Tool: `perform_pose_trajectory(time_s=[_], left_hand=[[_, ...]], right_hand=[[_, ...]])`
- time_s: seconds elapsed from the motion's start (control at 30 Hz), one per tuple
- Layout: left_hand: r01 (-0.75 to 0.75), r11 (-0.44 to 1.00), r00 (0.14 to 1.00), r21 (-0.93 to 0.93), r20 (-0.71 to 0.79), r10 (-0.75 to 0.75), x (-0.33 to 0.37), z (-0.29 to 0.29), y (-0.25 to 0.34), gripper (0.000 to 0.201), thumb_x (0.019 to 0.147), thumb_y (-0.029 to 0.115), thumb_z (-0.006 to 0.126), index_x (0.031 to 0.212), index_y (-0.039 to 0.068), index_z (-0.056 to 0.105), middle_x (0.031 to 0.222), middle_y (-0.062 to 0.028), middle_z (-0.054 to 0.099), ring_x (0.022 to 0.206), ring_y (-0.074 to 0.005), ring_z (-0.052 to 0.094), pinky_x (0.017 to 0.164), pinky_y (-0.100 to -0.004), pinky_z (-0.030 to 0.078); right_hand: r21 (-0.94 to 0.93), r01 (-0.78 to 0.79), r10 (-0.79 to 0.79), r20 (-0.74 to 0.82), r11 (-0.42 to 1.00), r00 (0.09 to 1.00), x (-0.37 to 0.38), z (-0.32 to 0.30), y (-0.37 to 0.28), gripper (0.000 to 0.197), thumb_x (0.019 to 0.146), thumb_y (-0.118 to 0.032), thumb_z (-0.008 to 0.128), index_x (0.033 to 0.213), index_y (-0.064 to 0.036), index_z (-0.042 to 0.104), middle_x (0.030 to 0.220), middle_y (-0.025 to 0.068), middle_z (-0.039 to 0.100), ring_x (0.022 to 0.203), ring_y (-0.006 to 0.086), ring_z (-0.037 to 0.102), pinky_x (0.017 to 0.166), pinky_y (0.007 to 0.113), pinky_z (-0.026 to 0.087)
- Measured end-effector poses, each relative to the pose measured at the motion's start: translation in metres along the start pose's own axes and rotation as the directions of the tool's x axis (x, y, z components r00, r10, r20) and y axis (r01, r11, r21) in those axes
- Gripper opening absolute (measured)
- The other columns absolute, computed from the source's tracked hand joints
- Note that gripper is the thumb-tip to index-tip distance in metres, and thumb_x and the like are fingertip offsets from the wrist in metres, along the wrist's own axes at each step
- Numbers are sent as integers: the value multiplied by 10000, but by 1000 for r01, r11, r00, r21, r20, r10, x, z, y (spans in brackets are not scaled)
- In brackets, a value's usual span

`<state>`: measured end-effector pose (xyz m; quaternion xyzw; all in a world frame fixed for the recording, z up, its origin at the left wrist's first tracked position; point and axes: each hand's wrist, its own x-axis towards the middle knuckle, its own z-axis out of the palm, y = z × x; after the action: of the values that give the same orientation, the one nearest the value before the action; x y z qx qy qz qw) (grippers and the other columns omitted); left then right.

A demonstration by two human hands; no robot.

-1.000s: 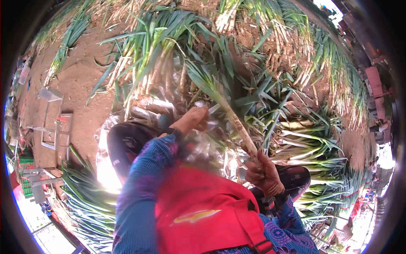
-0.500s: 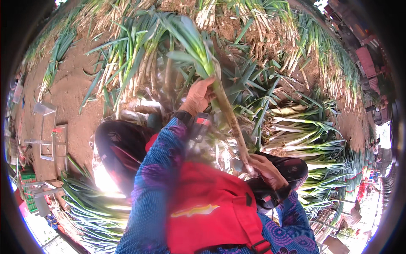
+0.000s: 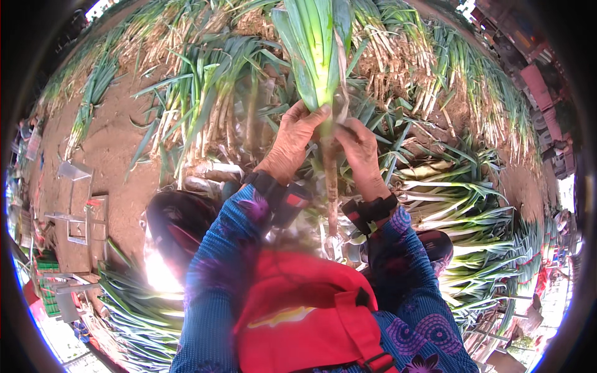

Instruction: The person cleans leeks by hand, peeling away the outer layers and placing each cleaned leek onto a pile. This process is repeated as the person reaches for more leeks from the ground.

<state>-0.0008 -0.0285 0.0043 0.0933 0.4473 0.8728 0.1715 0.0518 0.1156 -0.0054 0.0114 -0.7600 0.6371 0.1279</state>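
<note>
My left hand point(image 3: 293, 137) grips the leek point(image 3: 329, 158) before me; my right hand point(image 3: 360, 149) pinches its withered leaf point(image 3: 342, 71), not yet off. Pale leeks point(image 3: 435, 194) lie right; soil-stained leeks point(image 3: 208, 118) remain ahead.

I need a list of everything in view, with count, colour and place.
Held leek: one, green and whitish-brown, centre
Other leeks: many, green and white, ahead, right, lower left
Ground: one, brown, left
Metal frame: one, silvery, left
Crates: number unclear, green, far left
Apron: one, red, lower centre
Knees: two, dark, beside apron
Sleeves: two, blue and purple, both arms
Wristbands: two, black, both wrists
Left hand: one, bare, pinching held leek
Right hand: one, bare, at held leek
</note>
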Motion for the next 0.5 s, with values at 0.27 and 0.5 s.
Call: perform_pose_trajectory(time_s=[0.27,0.5], left_hand=[[39,999,992,-24,-122,-41,6,-29,4,302,859,194,657,1115,56,575,973,-43,624,849,-166,624,721,-308,513],[-63,997,970,38,-231,70,6,-98,29,332,875,201,637,1160,79,519,948,-56,615,853,-209,628,729,-343,520]], right_hand=[[648,-196,299,-51,736,953,-21,20,1,110,883,-162,584,924,-60,582,800,43,630,755,163,612,688,282,482],[812,-274,237,172,515,956,-21,-78,61,111,858,-151,582,925,-88,520,776,29,533,660,162,505,598,261,434]])
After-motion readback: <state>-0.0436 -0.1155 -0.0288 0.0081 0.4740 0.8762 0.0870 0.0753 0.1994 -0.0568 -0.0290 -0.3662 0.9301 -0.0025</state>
